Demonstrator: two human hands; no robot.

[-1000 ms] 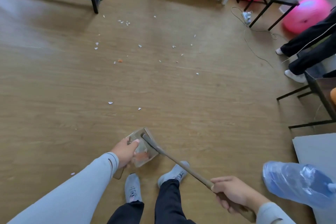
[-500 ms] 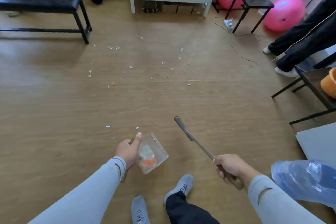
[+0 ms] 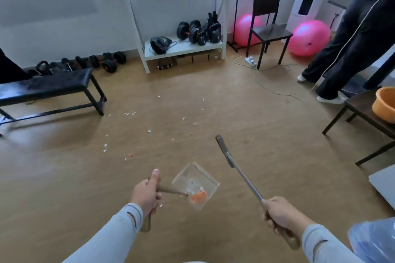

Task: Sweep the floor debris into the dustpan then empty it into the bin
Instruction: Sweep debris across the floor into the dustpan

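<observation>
Head camera looks down on the left hand [image 3: 147,195], fingers curled around the wooden handle of a clear dustpan [image 3: 195,186] carrying orange and white scraps above the floor. Right hand [image 3: 280,214] has its fingers wrapped around the handle of a small brush [image 3: 233,162], raised beside the dustpan. White paper debris [image 3: 149,131] lies scattered on the wooden floor [image 3: 64,177] ahead.

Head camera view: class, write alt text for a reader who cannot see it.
The left hand holds a clear dustpan containing orange and white scraps, while the right hand holds a brush. White debris is scattered across the wooden floor.
</observation>
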